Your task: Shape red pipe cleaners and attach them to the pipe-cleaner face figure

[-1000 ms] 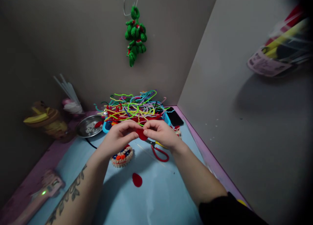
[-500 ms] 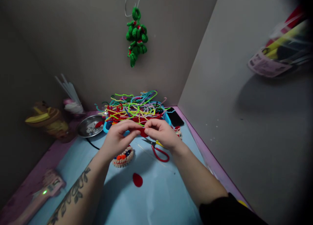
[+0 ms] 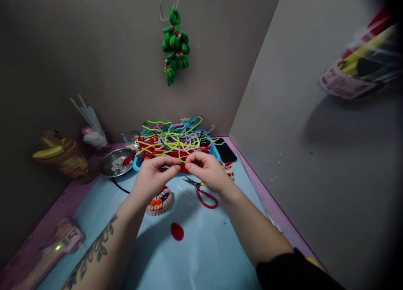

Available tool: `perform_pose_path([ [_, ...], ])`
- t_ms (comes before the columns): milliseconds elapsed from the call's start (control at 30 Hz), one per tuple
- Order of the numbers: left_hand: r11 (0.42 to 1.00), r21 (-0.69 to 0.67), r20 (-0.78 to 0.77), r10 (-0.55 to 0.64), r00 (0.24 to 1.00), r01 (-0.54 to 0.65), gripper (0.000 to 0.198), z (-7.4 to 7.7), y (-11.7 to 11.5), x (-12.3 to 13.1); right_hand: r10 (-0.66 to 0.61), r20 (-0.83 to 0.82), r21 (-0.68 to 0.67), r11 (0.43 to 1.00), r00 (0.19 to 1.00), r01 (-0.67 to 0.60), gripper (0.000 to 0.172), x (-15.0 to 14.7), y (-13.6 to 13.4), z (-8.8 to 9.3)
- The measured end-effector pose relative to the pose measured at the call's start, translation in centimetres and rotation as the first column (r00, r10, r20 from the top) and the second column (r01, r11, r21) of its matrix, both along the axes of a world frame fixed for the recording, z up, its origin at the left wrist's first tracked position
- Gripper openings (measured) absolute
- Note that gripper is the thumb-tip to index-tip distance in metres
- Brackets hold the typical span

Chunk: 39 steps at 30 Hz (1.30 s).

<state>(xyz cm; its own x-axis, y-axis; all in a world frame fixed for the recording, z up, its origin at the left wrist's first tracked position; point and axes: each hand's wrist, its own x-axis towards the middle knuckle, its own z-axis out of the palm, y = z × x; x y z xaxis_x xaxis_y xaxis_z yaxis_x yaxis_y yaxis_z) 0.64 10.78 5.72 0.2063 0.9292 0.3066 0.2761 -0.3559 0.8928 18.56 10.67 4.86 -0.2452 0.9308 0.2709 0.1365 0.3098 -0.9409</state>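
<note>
My left hand (image 3: 157,172) and my right hand (image 3: 206,170) meet above the mat, thumbs and fingertips pinched on a small red felt piece (image 3: 184,169). Most of that piece is covered by the fingers. Below them on the blue mat lies a red teardrop-shaped felt piece (image 3: 177,231). Scissors (image 3: 206,197) with red handles rest partly under my right hand. Near my left wrist sits a beige knitted or braided piece (image 3: 159,202) with orange and blue parts, partly hidden by my forearm.
Behind my hands a blue tray (image 3: 136,164) overflows with coloured pipe cleaners (image 3: 176,139). A metal bowl (image 3: 110,166) with small white bits stands left of it, a phone (image 3: 226,151) right. A pink glue gun (image 3: 63,246) with a green light lies front left. Green crochet pieces (image 3: 175,46) hang on the wall.
Both hands stay pinched on the red felt piece, with only a slight shift of the fingers. The other things have not moved.
</note>
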Motion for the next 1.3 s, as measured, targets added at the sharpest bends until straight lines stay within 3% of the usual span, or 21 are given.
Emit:
perform_pose_path([
  [233,1.000,-0.013,0.038,0.015,0.999,-0.014,0.016,-0.6,0.3,0.2,0.006,-0.071,-0.022,1.000,0.997,-0.008,0.014,-0.6,0.4,-0.6],
  [467,0.993,-0.051,0.057,-0.100,0.993,0.103,0.020,-0.7,0.4,0.0,-0.055,-0.040,-0.013,0.998,0.998,0.055,0.014,-0.4,0.4,-0.4],
  [800,0.974,0.192,-0.144,-0.092,0.985,0.119,0.009,-0.3,0.4,-0.5,0.030,-0.001,-0.050,0.998,1.000,-0.030,0.014,-0.4,0.0,0.1],
  [1067,0.960,0.278,-0.213,0.040,0.976,0.021,0.007,-0.2,-0.1,0.3,-0.036,0.146,0.133,0.991,0.989,0.016,0.011,-0.5,-0.2,0.2],
  [1300,0.996,0.083,-0.130,-0.021,0.991,0.032,0.016,0.2,-0.2,-0.1,-0.024,0.154,0.133,0.991,0.988,0.004,0.014,-0.2,-0.1,0.2],
])
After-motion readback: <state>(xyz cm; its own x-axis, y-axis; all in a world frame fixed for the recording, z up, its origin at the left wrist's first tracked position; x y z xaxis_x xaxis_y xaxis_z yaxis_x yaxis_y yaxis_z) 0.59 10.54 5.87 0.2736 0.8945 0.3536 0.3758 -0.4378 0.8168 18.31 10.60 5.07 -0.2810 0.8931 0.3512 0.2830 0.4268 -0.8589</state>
